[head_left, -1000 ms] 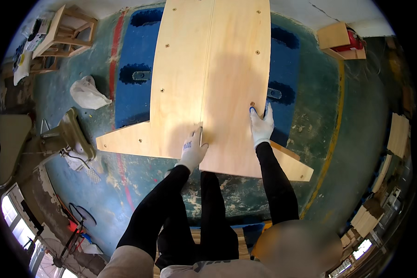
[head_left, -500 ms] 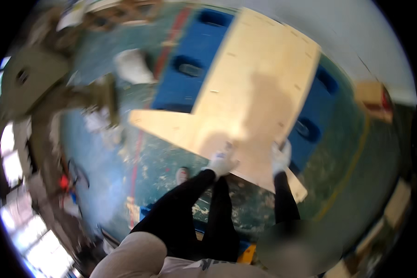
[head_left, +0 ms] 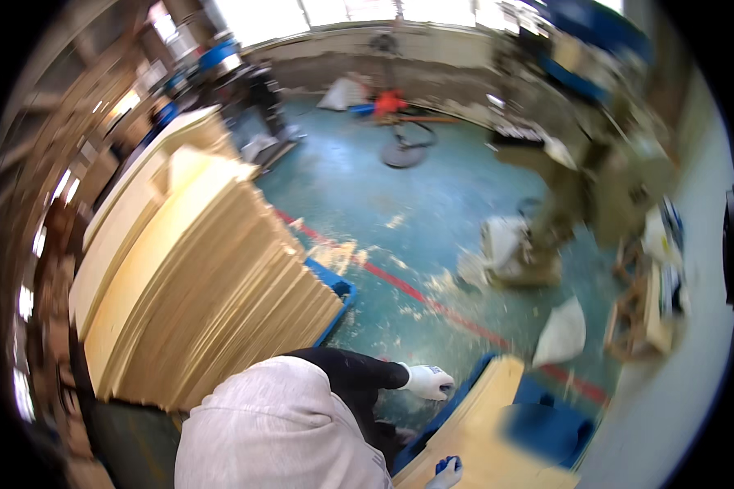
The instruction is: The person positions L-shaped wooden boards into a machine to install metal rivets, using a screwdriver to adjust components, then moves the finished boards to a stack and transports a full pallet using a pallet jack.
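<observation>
My left hand (head_left: 430, 381), in a white glove, hangs over the floor just off the edge of a blue pallet (head_left: 465, 389). Its fingers are curled in, and nothing shows in them. At the lower edge my right hand (head_left: 446, 471), gloved with a dark blue patch, is over pale plywood boards (head_left: 485, 424) lying on that pallet. Only part of this hand shows, and its fingers are too unclear to read. Whether it touches the wood I cannot tell.
A tall stack of plywood sheets (head_left: 212, 285) stands on the left on another blue pallet (head_left: 338, 301). A white sack (head_left: 561, 332) and a brownish-green machine (head_left: 546, 212) are to the right. A red line (head_left: 420, 300) crosses the sawdust-strewn floor.
My view has swung left toward the tall stack and windows. Both hands were at the large plywood board; now my left hand is off it, with the boards at the lower right.
</observation>
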`<action>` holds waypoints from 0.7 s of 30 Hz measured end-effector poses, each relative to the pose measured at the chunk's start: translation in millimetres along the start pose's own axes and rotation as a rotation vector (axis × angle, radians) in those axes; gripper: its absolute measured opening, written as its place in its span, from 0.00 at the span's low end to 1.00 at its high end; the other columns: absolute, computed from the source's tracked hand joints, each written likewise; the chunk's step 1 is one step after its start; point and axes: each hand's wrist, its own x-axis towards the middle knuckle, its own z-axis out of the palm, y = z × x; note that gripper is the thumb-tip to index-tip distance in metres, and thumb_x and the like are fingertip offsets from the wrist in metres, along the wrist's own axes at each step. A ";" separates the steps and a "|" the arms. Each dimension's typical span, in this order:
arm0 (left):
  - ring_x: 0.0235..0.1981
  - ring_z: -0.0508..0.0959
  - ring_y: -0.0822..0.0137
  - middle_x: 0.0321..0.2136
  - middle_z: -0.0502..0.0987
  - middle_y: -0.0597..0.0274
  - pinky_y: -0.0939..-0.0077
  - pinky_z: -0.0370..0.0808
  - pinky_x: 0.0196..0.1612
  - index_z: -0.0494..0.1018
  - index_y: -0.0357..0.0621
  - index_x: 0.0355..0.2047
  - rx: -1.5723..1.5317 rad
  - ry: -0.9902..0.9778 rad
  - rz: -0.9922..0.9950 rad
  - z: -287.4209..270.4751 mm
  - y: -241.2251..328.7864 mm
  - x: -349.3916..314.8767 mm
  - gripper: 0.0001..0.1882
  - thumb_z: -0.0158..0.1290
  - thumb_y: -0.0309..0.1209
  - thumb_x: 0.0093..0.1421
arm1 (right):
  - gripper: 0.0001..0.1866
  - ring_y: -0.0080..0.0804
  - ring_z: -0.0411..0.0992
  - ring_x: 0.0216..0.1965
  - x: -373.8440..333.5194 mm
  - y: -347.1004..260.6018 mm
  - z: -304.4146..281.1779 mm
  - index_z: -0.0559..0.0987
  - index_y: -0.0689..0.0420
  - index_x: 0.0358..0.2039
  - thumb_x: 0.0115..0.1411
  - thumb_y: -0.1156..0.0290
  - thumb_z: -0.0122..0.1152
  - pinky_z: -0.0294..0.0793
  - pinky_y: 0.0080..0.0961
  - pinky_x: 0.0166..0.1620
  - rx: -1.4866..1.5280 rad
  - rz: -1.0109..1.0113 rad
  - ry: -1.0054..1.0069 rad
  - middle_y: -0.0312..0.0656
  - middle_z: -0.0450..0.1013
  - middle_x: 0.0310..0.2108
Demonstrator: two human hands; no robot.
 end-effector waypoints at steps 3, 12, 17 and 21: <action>0.52 0.78 0.47 0.50 0.78 0.45 0.59 0.74 0.55 0.73 0.40 0.57 -0.055 0.444 0.137 -110.2 -34.9 -56.6 0.26 0.57 0.40 0.62 | 0.09 0.22 0.68 0.25 15.8 -58.8 103.2 0.79 0.56 0.39 0.70 0.64 0.59 0.70 0.23 0.28 -0.024 -0.042 -0.173 0.35 0.73 0.26; 0.57 0.75 0.44 0.56 0.75 0.41 0.56 0.70 0.62 0.74 0.37 0.56 0.493 1.492 -0.461 -355.0 -71.0 -416.9 0.28 0.58 0.43 0.61 | 0.14 0.25 0.77 0.36 -21.9 -202.8 466.4 0.76 0.62 0.50 0.68 0.69 0.60 0.78 0.24 0.39 -0.343 -0.434 -0.920 0.38 0.77 0.40; 0.55 0.75 0.45 0.55 0.76 0.43 0.58 0.71 0.61 0.75 0.39 0.55 0.425 1.380 -1.078 -368.6 -138.7 -540.8 0.30 0.53 0.50 0.63 | 0.18 0.26 0.77 0.45 -146.7 -236.7 580.2 0.76 0.67 0.54 0.67 0.72 0.60 0.75 0.23 0.50 -0.331 -0.518 -1.420 0.42 0.78 0.45; 0.55 0.75 0.45 0.53 0.77 0.44 0.57 0.70 0.60 0.76 0.38 0.53 0.397 1.354 -1.120 -361.0 -167.2 -560.0 0.29 0.53 0.51 0.63 | 0.17 0.24 0.75 0.47 -225.0 -240.5 605.7 0.76 0.67 0.54 0.67 0.73 0.60 0.73 0.22 0.53 -0.417 -0.593 -1.657 0.41 0.79 0.46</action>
